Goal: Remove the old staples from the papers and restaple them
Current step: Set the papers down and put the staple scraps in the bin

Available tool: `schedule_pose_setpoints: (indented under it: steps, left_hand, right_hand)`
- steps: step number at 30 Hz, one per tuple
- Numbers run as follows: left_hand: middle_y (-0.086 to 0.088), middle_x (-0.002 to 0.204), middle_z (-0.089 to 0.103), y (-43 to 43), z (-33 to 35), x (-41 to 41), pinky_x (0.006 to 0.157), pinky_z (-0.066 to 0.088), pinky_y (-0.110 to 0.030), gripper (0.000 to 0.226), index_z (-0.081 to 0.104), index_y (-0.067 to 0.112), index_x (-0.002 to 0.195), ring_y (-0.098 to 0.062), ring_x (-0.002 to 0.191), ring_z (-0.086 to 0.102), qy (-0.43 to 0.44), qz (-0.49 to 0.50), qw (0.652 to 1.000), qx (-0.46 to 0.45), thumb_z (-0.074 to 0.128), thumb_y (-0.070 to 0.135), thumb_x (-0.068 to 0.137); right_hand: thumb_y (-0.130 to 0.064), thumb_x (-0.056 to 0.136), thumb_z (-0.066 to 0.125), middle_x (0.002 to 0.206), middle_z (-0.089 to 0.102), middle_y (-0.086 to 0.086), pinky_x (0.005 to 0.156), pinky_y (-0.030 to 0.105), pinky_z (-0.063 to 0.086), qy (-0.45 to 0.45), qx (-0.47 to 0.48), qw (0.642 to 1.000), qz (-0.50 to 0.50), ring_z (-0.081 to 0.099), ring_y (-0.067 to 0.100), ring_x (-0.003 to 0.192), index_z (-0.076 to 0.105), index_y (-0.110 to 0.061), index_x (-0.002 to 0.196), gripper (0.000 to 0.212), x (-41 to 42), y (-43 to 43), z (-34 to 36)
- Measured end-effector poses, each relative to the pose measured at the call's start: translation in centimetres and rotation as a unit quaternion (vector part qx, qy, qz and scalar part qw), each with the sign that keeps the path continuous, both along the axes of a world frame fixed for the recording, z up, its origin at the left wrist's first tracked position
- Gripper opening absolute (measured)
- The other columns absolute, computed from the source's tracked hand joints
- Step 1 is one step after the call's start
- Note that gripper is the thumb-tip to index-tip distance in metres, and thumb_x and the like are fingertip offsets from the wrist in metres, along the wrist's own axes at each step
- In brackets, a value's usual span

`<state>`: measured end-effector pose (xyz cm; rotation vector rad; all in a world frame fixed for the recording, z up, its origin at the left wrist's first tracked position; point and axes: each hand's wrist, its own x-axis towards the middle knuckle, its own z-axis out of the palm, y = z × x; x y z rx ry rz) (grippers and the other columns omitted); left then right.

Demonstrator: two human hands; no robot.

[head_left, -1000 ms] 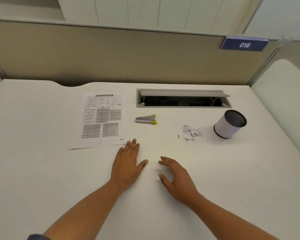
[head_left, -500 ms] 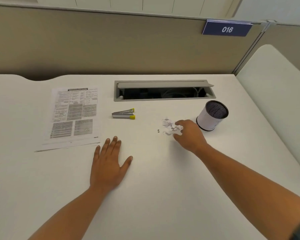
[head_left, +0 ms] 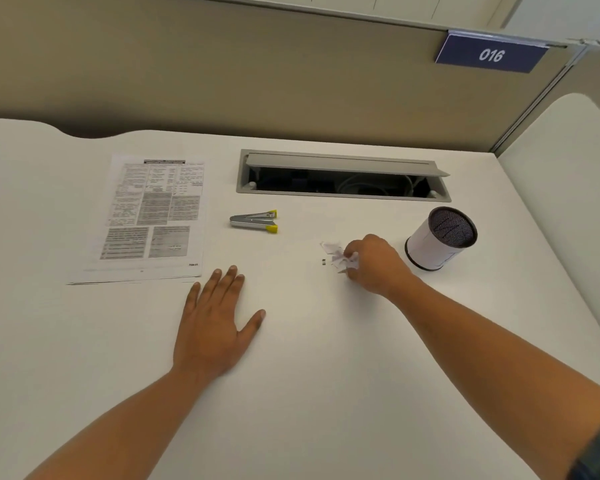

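My right hand (head_left: 374,268) pinches torn white paper scraps (head_left: 333,252) in curled fingers. A white mesh-lined cylindrical cup (head_left: 433,244) sits just right of them, contents unclear. My left hand (head_left: 215,327) lies on the white desk (head_left: 326,393), fingers spread.

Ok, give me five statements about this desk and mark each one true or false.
1. The left hand lies flat on the desk, holding nothing. True.
2. The right hand grips the silver tool. False: its fingers are curled on the paper scraps, and the tool lies untouched.
3. The mesh cup stands to the right of the scraps. True.
4. The papers lie under the left hand. False: the hand rests on bare desk, apart from them.
5. The cable hatch is shut. False: its lid is raised and cables show inside.
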<state>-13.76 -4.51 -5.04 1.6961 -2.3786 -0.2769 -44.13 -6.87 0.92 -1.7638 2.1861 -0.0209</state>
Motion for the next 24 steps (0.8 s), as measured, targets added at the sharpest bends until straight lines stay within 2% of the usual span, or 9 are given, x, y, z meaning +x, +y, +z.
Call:
schedule_pose_setpoints:
  steps: [3, 7, 10, 14, 20, 24]
  left_hand:
    - [0.010, 0.162, 0.022, 0.0, 0.1, 0.0, 0.123, 0.007, -0.039, 0.074, 0.031, 0.024, 0.151, -0.010, 0.151, 0.013, -0.004, 0.000, 1.000, 0.004, 0.032, 0.067, 0.090]
    - [0.010, 0.162, 0.023, 0.0, 0.1, 0.0, 0.123, 0.006, -0.038, 0.075, 0.032, 0.024, 0.151, -0.010, 0.150, 0.014, 0.003, -0.001, 1.000, 0.004, 0.032, 0.067, 0.090]
    - [0.010, 0.162, 0.024, 0.0, 0.1, -0.1, 0.123, 0.006, -0.038, 0.074, 0.033, 0.024, 0.151, -0.010, 0.150, 0.014, 0.003, -0.001, 1.000, 0.003, 0.032, 0.067, 0.090]
    - [0.009, 0.162, 0.024, 0.0, 0.1, 0.0, 0.123, 0.008, -0.039, 0.075, 0.033, 0.023, 0.150, -0.010, 0.150, 0.015, 0.002, -0.001, 1.000, 0.004, 0.031, 0.067, 0.089]
    - [0.009, 0.162, 0.024, 0.0, 0.1, -0.1, 0.123, 0.010, -0.040, 0.075, 0.033, 0.023, 0.150, -0.010, 0.150, 0.015, 0.004, -0.002, 1.000, 0.005, 0.031, 0.067, 0.090]
    - [0.009, 0.161, 0.025, 0.0, 0.0, 0.0, 0.123, 0.011, -0.041, 0.075, 0.034, 0.023, 0.150, -0.011, 0.150, 0.017, 0.002, -0.001, 1.000, 0.006, 0.033, 0.066, 0.089]
  right_hand:
    - [-0.021, 0.087, 0.066, 0.104, 0.057, 0.006, 0.073, 0.027, 0.040, 0.010, -0.006, 1.000, 0.004, 0.059, 0.026, 0.098, 0.068, -0.019, 0.109, 0.022, 0.3, -0.1, 0.0]
    - [-0.013, 0.086, 0.059, 0.097, 0.066, 0.007, 0.068, 0.030, 0.046, 0.031, -0.002, 1.000, 0.000, 0.062, 0.027, 0.088, 0.071, -0.018, 0.097, 0.017, 0.8, -0.2, 0.2]
    - [-0.012, 0.085, 0.057, 0.092, 0.068, 0.008, 0.069, 0.032, 0.052, 0.050, 0.004, 0.999, 0.007, 0.063, 0.027, 0.083, 0.070, -0.015, 0.094, 0.016, 1.1, -0.2, 0.6]
    - [-0.013, 0.085, 0.059, 0.092, 0.068, 0.009, 0.068, 0.033, 0.053, 0.054, 0.010, 0.998, 0.008, 0.064, 0.028, 0.081, 0.068, -0.013, 0.095, 0.013, 1.2, -0.2, 0.9]
    - [-0.024, 0.085, 0.066, 0.090, 0.070, 0.008, 0.071, 0.034, 0.055, 0.015, -0.003, 1.000, -0.006, 0.065, 0.027, 0.081, 0.071, -0.013, 0.093, 0.015, 0.9, -0.3, 1.0]
    - [-0.020, 0.084, 0.068, 0.087, 0.072, 0.006, 0.066, 0.029, 0.052, -0.021, -0.028, 0.999, -0.032, 0.065, 0.023, 0.078, 0.072, -0.017, 0.087, 0.006, 0.5, -0.4, 0.9]
